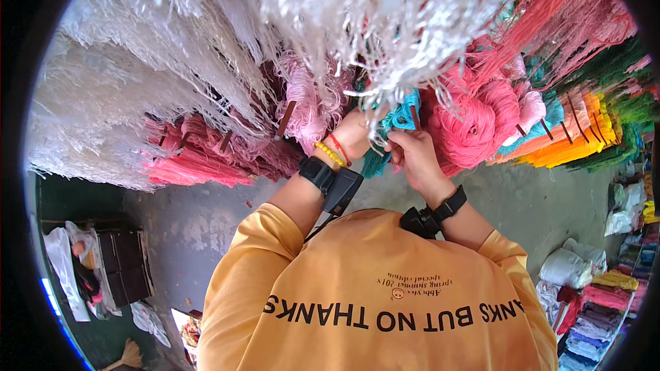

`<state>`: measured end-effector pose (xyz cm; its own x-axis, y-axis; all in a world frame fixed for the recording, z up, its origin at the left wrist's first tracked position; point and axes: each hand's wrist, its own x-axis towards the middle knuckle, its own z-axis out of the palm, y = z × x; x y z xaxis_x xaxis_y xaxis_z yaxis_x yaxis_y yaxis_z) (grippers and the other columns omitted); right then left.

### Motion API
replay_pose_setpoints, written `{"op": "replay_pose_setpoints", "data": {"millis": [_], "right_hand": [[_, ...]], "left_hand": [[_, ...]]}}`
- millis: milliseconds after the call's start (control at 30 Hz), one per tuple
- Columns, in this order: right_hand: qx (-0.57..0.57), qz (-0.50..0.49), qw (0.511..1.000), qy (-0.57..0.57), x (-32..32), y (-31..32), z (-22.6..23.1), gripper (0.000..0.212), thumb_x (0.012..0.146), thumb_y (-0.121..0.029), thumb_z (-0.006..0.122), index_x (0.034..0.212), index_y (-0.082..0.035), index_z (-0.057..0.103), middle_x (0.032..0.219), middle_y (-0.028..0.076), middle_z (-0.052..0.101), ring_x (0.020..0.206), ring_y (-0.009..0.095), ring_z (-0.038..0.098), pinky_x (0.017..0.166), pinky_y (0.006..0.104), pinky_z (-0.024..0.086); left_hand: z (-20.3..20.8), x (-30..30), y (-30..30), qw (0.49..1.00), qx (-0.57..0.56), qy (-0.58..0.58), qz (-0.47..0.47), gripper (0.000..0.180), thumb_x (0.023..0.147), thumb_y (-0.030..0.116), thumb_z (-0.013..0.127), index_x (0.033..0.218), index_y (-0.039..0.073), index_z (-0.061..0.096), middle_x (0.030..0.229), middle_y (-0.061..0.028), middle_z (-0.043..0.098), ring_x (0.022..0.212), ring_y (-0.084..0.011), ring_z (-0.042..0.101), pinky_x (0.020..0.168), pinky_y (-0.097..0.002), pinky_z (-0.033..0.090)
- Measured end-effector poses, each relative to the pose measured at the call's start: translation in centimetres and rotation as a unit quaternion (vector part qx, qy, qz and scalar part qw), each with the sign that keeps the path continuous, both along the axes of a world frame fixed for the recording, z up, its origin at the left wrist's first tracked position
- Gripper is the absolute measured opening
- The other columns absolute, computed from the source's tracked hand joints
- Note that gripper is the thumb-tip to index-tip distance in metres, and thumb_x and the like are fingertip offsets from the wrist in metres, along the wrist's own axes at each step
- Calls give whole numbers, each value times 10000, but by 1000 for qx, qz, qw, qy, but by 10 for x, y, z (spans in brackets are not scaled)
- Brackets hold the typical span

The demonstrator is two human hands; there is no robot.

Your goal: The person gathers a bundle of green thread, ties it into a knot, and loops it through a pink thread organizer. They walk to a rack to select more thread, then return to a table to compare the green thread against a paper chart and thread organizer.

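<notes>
So both hands are up at a hank of turquoise yarn (402, 113) hanging on a brown wooden peg (415, 117), right in the middle of the wall of yarn. The right hand (414, 156) is closed around strands of it at the lower edge. The left hand (353, 134) is pressed in just beside, but white fringe hangs over its fingers, so I honestly can't tell if it's gripping anything or just resting there.

Around that: a fat hank of hot pink yarn (474, 124) just to the right, pale pink fluffy yarn (309, 99) to the left, and a big curtain of white stringy yarn (206, 41) above. Farther right are orange skeins (577, 134) and green ones. Down below is a grey concrete floor (206, 223), with stacked folded cloth (591, 302) at the right.
</notes>
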<state>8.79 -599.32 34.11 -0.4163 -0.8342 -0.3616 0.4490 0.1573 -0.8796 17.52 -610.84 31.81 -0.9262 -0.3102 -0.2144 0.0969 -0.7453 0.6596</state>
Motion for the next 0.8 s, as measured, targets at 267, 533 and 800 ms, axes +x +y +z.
{"op": "replay_pose_setpoints", "data": {"millis": [267, 533, 800], "right_hand": [[-11, -14, 1000, -16, -2, 0, -6, 135, 725, -151, 567, 637, -50, 556, 548, 18, 540, 395, 71, 423, 385, 197, 306], [-20, -36, 999, 27, -1, -1, -2, 75, 727, -71, 543, 655, -51, 541, 584, 32, 544, 448, 74, 433, 423, 206, 333], [-70, -53, 994, 59, 0, 5, -8, 31, 734, -76, 549, 753, -52, 543, 621, 29, 546, 484, 57, 440, 447, 187, 338]], "left_hand": [[5, -1, 2, 999, -32, -2, 5, 218, 874, 236, 430, 946, 61, 540, 854, -48, 596, 720, -159, 560, 612, -279, 427], [17, -5, 12, 977, -197, -11, 81, 195, 811, 192, 549, 949, 53, 537, 827, -13, 576, 723, -108, 530, 646, -251, 420], [18, -5, 9, 971, -218, -22, 100, 127, 790, 113, 564, 896, 41, 563, 820, -6, 579, 714, -92, 534, 648, -240, 421]]}}
